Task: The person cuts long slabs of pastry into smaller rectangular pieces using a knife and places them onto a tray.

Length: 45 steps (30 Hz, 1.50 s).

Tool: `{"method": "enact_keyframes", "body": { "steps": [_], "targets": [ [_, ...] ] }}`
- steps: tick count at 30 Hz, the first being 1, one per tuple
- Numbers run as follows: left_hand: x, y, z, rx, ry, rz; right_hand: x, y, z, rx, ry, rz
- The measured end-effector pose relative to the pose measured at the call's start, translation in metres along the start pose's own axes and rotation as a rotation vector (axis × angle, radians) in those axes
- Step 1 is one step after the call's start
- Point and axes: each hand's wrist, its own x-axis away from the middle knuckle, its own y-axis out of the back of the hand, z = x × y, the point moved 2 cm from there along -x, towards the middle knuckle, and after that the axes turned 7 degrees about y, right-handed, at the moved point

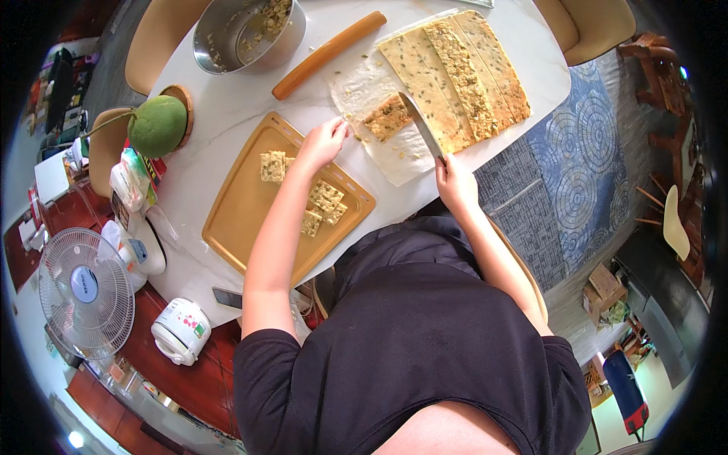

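My right hand [458, 185] grips the handle of a kitchen knife [424, 128], its blade pointing away from me. The blade lies between a small browned piece of seeded nut slab [388, 118] and the larger slab [443, 85], which is scored into strips. Both rest on white parchment paper [401, 159] strewn with crumbs. Over the paper's left edge, my left hand [323, 142] has its fingertips drawn together; whether they pinch a crumb is too small to tell. Below my left forearm, several cut squares [327, 196] sit on a gold baking tray [233, 213].
A wooden rolling pin [330, 54] and a steel pot [250, 34] with nut mixture stand at the back. Left are a green fruit [157, 126] on a round wooden stand, a kitchen scale [149, 250], and a phone [227, 298]. Chairs [591, 28] flank the marble-patterned table [199, 108].
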Motion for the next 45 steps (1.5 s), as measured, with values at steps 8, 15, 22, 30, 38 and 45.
{"method": "enact_keyframes", "body": {
  "steps": [8, 15, 22, 30, 38, 45],
  "targets": [
    [-0.008, -0.005, -0.006, -0.092, -0.055, -0.08, -0.001, 0.011, -0.005, 0.035, -0.032, -0.021],
    [-0.013, -0.009, -0.007, -0.109, -0.036, -0.094, 0.0, 0.009, -0.007, 0.029, -0.038, -0.012],
    [-0.011, -0.008, -0.014, -0.093, -0.006, -0.09, 0.0, 0.009, -0.005, 0.035, -0.032, 0.005],
    [-0.015, -0.009, -0.007, -0.102, -0.05, -0.119, 0.001, 0.007, -0.006, 0.026, -0.023, 0.005],
    [0.007, -0.003, 0.024, 0.292, 0.071, -0.022, 0.0, 0.003, -0.004, 0.001, 0.051, -0.012],
    [0.019, 0.001, 0.028, 0.23, 0.101, -0.037, -0.005, -0.004, 0.01, -0.012, 0.073, 0.042]
  ]
}}
